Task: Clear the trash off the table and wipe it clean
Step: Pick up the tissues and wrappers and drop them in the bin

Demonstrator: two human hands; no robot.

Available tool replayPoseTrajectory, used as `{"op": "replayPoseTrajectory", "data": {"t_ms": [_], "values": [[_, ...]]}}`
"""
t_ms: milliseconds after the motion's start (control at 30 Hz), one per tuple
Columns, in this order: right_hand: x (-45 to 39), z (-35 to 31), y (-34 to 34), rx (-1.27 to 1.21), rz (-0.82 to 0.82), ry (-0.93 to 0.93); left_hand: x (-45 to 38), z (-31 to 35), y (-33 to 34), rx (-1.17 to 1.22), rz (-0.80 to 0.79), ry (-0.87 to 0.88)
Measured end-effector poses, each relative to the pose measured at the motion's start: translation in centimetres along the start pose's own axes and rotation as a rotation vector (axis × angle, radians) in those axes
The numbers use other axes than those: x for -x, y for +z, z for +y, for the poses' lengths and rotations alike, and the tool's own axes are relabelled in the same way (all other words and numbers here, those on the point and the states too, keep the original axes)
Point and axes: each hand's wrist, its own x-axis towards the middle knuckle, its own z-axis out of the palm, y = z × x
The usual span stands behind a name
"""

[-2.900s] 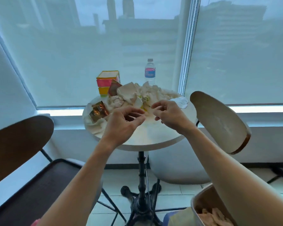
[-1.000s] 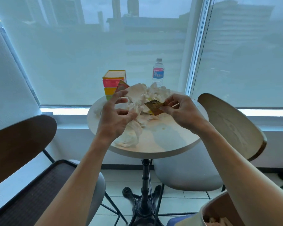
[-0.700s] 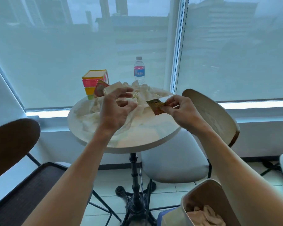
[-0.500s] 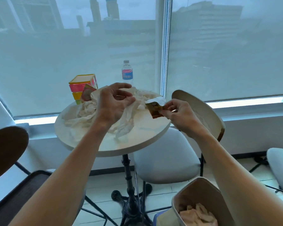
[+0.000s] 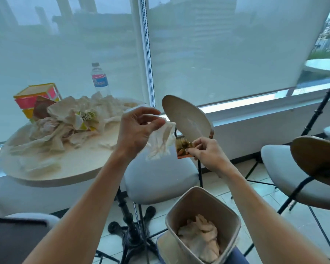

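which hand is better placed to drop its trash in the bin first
Probably the right. The right hand pinches the gold wrapper roughly above the bin; the left hand holds the crumpled tissue farther left, nearer the table.

Blind-covered windows [image 5: 217, 54], tiled floor [image 5: 265, 225], grey-seated chairs [image 5: 160, 178].

Water bottle [image 5: 99, 80], upright at the far edge of the table [image 5: 80, 168]: the blue part of its red-and-blue label bears white letters, partly legible as "FRESH". Print on wrappers nearer on the table is too small to read.
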Motion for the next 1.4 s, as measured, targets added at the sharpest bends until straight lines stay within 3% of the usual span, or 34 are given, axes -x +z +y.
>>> {"op": "replayPoseTrajectory", "data": {"t_ms": [300,533,833,1067,1233,1400], "values": [[4.3,11.1,-0.3,0.202,-0.043,0.269,3.2,-2.2,6.2,0.049,-0.172,-0.098],[5.2,12.7,-1.1,0.167,-0.029,0.333,6.7,-6.9,9.1,0.004,-0.221,-0.252],[3.7,8.0,-0.7,0.067,-0.041,0.197,10.1,-14.0,8.6,-0.305,-0.370,-0.436],[0.7,-0.1,0.7,0.019,-0.119,0.025,7.5,-8.5,4.6,-0.291,-0.306,-0.234],[-1.5,-6.2,4.6,0.127,-0.211,-0.162,3.7,-3.2,-1.1,-0.265,-0.170,-0.075],[-2.8,-10.4,9.8,0.292,-0.267,-0.262,0.3,-1.6,-7.7,-0.258,0.018,-0.092]]}}
